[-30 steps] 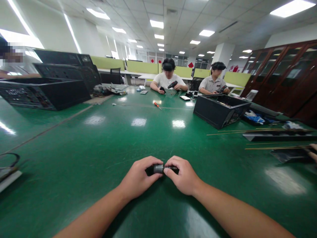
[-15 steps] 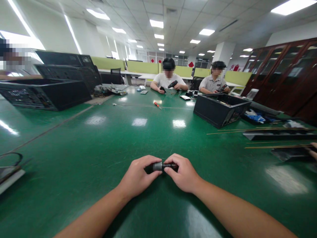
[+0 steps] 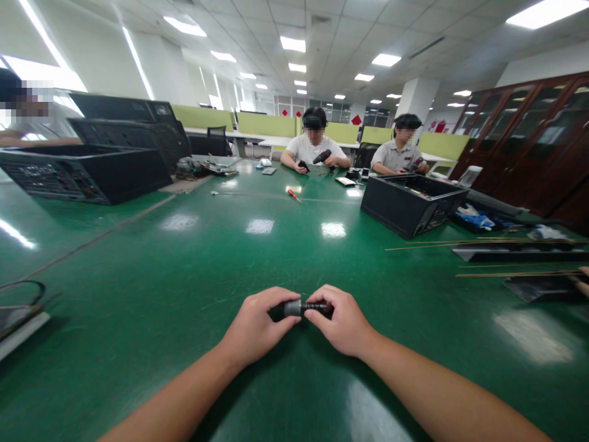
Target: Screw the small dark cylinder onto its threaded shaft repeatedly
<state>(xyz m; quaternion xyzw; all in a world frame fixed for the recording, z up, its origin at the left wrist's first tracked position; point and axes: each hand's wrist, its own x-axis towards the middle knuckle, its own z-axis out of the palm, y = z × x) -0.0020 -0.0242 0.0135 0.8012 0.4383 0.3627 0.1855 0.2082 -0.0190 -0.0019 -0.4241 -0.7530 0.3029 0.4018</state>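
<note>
Low in the head view, just above the green table [image 3: 221, 264], both hands meet at a small cylindrical part. My left hand [image 3: 257, 322] pinches its smooth grey cylinder [image 3: 292, 308] between thumb and fingers. On the other side, my right hand [image 3: 343, 322] grips a thin dark ribbed shaft [image 3: 315, 306] that lies in line with the cylinder. The right fingers partly cover the shaft's far end. Whether the two pieces are joined is too small to tell.
A black computer case [image 3: 409, 205] stands back right, another [image 3: 92, 175] back left. An orange screwdriver [image 3: 294, 196] lies mid-table. Thin rods [image 3: 515, 275] and dark metal parts are at the right, near a person's hand [image 3: 583, 281]. Two people sit opposite; another is at far left.
More of the dark shaft shows between my right fingers. My hands have barely moved, and the whole view has shifted slightly.
</note>
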